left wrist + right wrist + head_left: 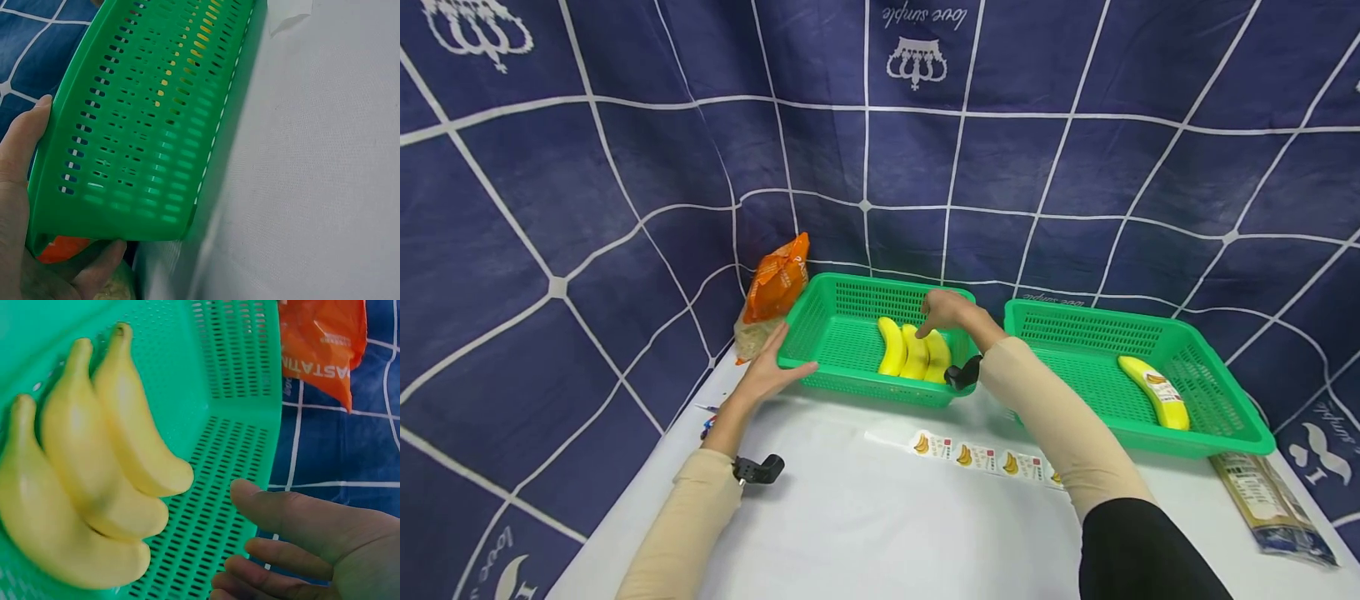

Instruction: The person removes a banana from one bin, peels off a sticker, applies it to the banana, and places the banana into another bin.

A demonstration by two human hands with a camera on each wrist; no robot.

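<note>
In the head view, three yellow bananas (915, 352) lie side by side in the left green basket (850, 379). My left hand (767, 372) touches this basket's near left corner, thumb spread over the front rim and the other fingers straight along the left end. The left wrist view shows the thumb (31, 125) at the rim. Over the basket's right part hovers my right hand (951, 311), holding nothing. Seen from the right wrist, its fingers (281, 509) are loosely extended beside the bananas (94, 462), apart from them.
A second green basket (1150, 437) on the right holds one banana (1156, 392) with a label. A strip of banana stickers (977, 456) lies on the white table (880, 533). An orange bag (777, 279) stands behind my left hand; a flat package (1270, 500) lies at right.
</note>
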